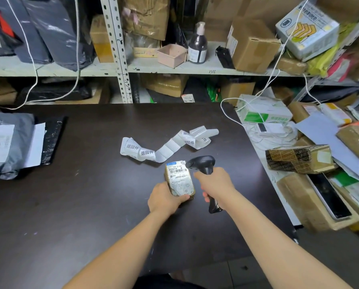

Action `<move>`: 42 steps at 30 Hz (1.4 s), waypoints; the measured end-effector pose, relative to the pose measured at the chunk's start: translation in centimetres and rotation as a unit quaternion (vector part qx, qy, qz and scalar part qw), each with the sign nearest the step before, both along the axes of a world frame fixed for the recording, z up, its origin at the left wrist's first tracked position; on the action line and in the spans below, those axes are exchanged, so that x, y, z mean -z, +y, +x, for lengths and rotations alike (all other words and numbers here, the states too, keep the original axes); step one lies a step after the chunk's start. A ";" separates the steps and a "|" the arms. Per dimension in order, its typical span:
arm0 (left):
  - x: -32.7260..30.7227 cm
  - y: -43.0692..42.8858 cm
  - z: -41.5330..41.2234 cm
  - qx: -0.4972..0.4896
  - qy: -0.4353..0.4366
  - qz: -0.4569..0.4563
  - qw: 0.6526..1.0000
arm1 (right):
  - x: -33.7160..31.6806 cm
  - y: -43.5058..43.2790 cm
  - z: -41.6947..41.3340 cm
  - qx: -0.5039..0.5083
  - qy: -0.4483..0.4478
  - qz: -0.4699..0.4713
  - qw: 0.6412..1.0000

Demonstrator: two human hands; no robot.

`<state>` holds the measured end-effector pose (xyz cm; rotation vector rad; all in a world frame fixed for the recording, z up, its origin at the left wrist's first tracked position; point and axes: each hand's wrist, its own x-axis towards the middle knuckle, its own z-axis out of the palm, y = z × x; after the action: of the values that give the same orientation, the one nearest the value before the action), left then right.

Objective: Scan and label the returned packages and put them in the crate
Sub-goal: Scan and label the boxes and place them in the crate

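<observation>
Fingers (205,198) of the right hand (215,184) curl round the handle of a black scanner (200,162). Its head sits just beside the upper right corner of the small package (180,179). The left hand (164,198) grips that package at its near end, thumb pressed along the lower edge, printed label facing up. The package is at the centre of the frame, over the dark worktop (80,195); whether it rests on the surface I cannot tell. Beyond it lies a curled strip of white labels (166,148). Grey mailer bags (7,147) lie at the left edge, brown parcels (299,159) pile up at the right, and a metal shelf (174,68) runs across the top.
</observation>
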<state>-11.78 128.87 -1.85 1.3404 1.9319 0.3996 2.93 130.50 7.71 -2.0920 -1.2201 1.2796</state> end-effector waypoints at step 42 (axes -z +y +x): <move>-1.2 2.1 0.7 -0.048 -0.037 -0.002 0.998 | 10.5 1.4 7.5 -0.130 -0.326 0.058 0.935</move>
<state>-11.09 131.02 -0.63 1.2167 1.9386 0.4844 10.39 131.86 -2.79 -2.4089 -1.8419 0.5695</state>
